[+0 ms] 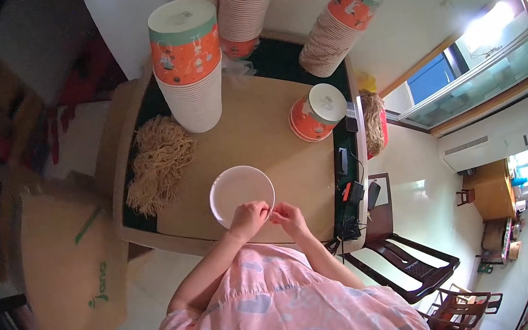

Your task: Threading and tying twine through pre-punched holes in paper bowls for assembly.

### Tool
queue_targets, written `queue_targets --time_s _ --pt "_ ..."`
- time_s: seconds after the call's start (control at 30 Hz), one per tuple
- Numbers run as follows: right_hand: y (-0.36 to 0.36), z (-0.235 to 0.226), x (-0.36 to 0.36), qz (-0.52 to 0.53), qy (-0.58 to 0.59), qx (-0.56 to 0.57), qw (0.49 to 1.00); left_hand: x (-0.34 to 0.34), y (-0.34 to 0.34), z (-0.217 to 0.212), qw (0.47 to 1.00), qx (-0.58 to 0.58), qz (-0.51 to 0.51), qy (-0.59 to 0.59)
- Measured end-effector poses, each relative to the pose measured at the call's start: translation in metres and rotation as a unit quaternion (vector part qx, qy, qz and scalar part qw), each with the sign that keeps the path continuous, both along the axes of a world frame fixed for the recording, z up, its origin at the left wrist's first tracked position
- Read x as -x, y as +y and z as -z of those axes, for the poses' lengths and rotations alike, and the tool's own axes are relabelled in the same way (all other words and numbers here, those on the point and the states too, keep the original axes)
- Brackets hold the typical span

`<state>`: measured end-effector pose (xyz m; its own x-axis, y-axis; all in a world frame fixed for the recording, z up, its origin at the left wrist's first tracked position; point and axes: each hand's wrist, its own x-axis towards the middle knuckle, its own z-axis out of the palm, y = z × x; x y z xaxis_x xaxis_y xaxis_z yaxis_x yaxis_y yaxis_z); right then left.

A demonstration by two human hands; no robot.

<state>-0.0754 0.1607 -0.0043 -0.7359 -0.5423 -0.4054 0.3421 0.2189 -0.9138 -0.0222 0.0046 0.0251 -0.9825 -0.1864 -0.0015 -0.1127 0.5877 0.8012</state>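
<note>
Has the white paper tub (pixel 241 191) on the cardboard sheet (pixel 258 116), mouth upward (round, so without long axis), just ahead of the left hand (pixel 251 218) and ahead-left of the right hand (pixel 288 219). Comes nearer with the left; bends fingers inward on both sides by the near-right rim, but cannot tell whether pinching anything.

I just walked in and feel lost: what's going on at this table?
A person's left hand and right hand are close together at the near right rim of an open paper tub; any small thing between their fingers is too small to tell. A bundle of tan strands lies to the left, and a tall stack of upturned tubs stands beyond.
</note>
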Motion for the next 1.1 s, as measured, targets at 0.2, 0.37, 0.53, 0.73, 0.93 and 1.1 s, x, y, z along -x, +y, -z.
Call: queue_targets --time_s 0.2,0.37,0.53,0.73,0.93,1.1 --pt "-0.001 0.002 -0.003 0.023 -0.039 0.012 0.999 -0.002 -0.005 0.008 1.000 -0.025 -0.003 0.006" --pt "-0.003 -0.002 -0.003 0.019 -0.050 0.004 0.999 -0.005 -0.013 0.010 0.999 -0.022 -0.008 -0.023" --pt "-0.002 0.002 -0.002 0.016 -0.031 -0.005 0.999 -0.008 -0.008 0.007 0.999 -0.046 -0.003 0.009" --pt "-0.001 0.003 -0.003 0.022 -0.034 0.004 0.999 -0.008 -0.003 0.005 1.000 -0.005 0.004 -0.005" --pt "-0.005 -0.011 -0.005 0.051 -0.047 -0.008 0.998 -0.015 -0.007 0.022 0.998 0.021 -0.067 0.003" --pt "0.001 -0.014 -0.001 0.076 0.005 0.008 0.997 -0.008 -0.010 0.005 0.996 0.014 -0.082 0.042"
